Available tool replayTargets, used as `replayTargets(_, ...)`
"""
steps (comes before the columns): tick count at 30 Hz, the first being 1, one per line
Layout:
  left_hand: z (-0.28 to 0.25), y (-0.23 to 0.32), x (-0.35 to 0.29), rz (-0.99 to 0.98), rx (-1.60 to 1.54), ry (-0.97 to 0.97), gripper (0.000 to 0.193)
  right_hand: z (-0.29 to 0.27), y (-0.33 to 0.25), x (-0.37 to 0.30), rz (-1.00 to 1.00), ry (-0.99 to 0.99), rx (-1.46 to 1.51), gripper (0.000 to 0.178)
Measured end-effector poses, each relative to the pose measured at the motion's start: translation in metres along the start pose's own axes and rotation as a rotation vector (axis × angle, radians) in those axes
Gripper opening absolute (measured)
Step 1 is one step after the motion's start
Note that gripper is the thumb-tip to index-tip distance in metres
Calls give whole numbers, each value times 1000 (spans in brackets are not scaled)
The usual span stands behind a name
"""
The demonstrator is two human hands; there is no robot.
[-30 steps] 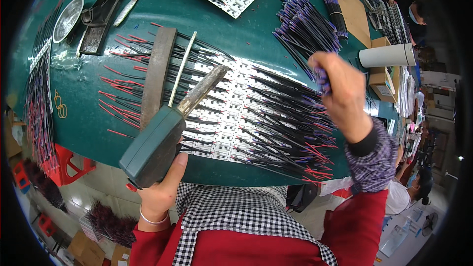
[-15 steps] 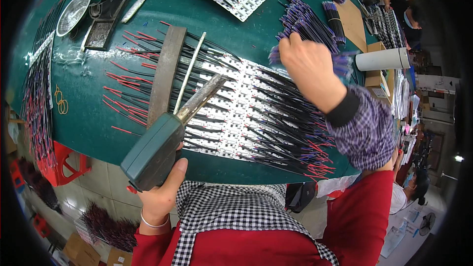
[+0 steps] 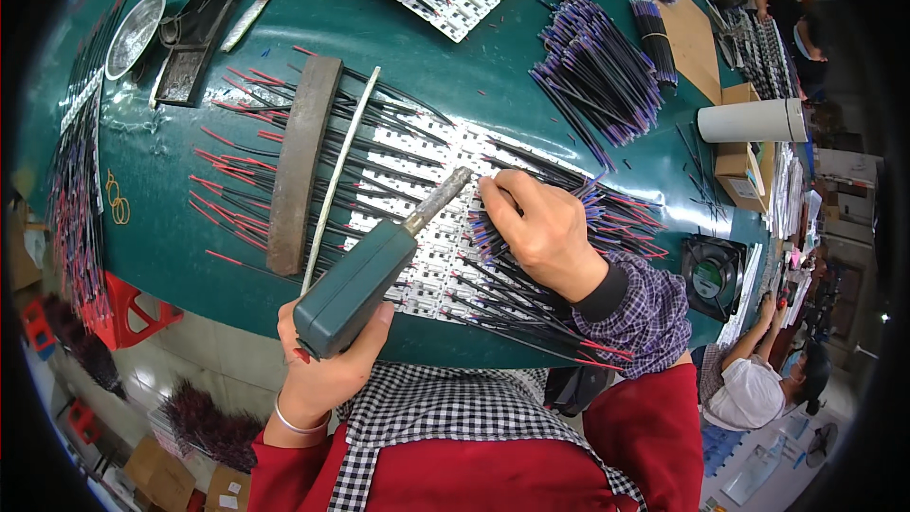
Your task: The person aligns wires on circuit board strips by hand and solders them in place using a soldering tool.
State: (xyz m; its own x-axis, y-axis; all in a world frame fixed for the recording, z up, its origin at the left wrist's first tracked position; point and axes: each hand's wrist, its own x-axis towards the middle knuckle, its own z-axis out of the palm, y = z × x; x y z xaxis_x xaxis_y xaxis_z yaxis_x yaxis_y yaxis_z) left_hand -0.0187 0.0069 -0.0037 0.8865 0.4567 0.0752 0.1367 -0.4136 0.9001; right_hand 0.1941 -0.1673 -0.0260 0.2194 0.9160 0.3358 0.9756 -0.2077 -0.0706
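Note:
My left hand (image 3: pixel 332 360) is wrapped round the dark green body of a soldering gun (image 3: pixel 355 289). Its metal barrel points up and right, its tip over a white circuit board panel (image 3: pixel 417 277). Close to that tip, my right hand (image 3: pixel 545 232) is closed on a bunch of black wires (image 3: pixel 593 197) with purple ends, thumb and forefinger pinched beside the tip. Whether a single wire lies in the pinch is too small to tell. Black wires with red ends run out from both sides of the panel. A flat metal bar (image 3: pixel 301 166) lies across those on the left.
A pale stick (image 3: pixel 341 166) lies beside the bar. Loose purple-ended wires (image 3: pixel 607 66) are heaped at the far right, near a white cylinder (image 3: pixel 754 121) and a black fan (image 3: pixel 713 275). Stacked panels (image 3: pixel 464 14) sit at the back; a metal bowl (image 3: pixel 136 35) stands far left.
My right hand has come from the wire heap down and left to the panel with a bunch of wires. The soldering gun has shifted right, its tip now nearer the panel's middle.

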Motion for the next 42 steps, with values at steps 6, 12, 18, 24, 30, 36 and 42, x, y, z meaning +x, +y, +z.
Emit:
replayTargets(6,7,5,6,-243,-281,30,15,5,-2,0,-20,95,-43,28)
replayTargets(12,6,4,9,-196,-226,10,17,8,-5,0,-23,89,-75,26)
replayTargets(18,-1,9,18,-112,-89,-58,16,12,-6,-2,-18,126,-86,24)
replayTargets(24,-2,10,21,-85,-76,-60,15,15,-5,-3,-22,134,-64,24)
replayTargets(30,-2,10,19,-103,-100,-46,17,13,-6,-2,-19,133,-46,26)
replayTargets(36,-4,8,19,-99,-121,-29,17,14,-5,-3,-19,131,-36,27)
replayTargets(42,-3,6,21,-71,-90,-61,15,15,-6,-3,-24,137,-44,29)
